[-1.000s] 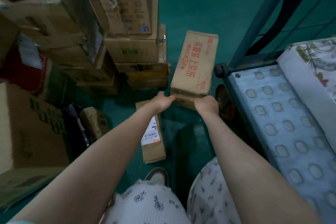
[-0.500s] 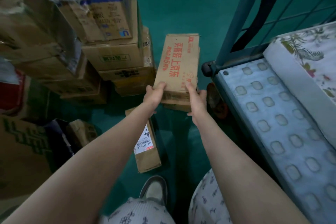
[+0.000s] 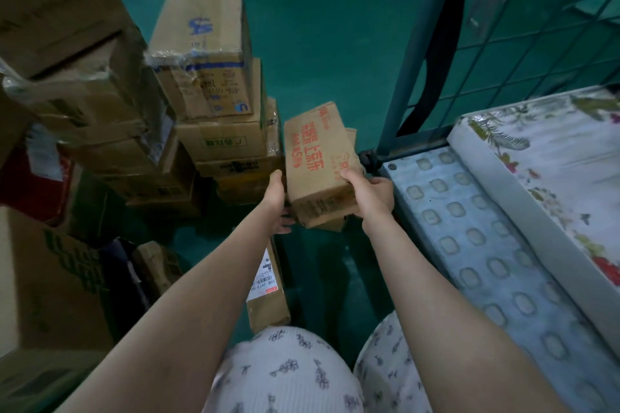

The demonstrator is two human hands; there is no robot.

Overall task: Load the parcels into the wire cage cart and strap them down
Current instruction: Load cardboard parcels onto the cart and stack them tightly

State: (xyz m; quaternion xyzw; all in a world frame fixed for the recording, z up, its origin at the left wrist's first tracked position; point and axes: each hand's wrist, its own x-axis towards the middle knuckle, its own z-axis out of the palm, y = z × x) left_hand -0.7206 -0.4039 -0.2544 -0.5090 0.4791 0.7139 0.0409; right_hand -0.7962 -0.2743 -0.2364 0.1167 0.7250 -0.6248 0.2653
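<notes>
At frame centre, just left of the wire cage cart (image 3: 404,77), the long parcel (image 3: 318,157) is gripped at its near end only by the left hand (image 3: 276,201) and right hand (image 3: 372,196), so its far end could be knocked against the cart's frame and dropped.

Your left forearm (image 3: 188,305) and your right forearm (image 3: 436,295) are uncovered along all the length that is visible. Your left hand (image 3: 278,201) and right hand (image 3: 372,194) are bare also. On your legs you wear a pale, almost white garment (image 3: 285,375) of thin ribbed cloth, with fine lines running along it. It is printed with small dark sprigs of flowers, scattered evenly. The cloth covers each leg separately, with a dark gap between them. Whether it is trousers or shorts, I cannot tell.
</notes>
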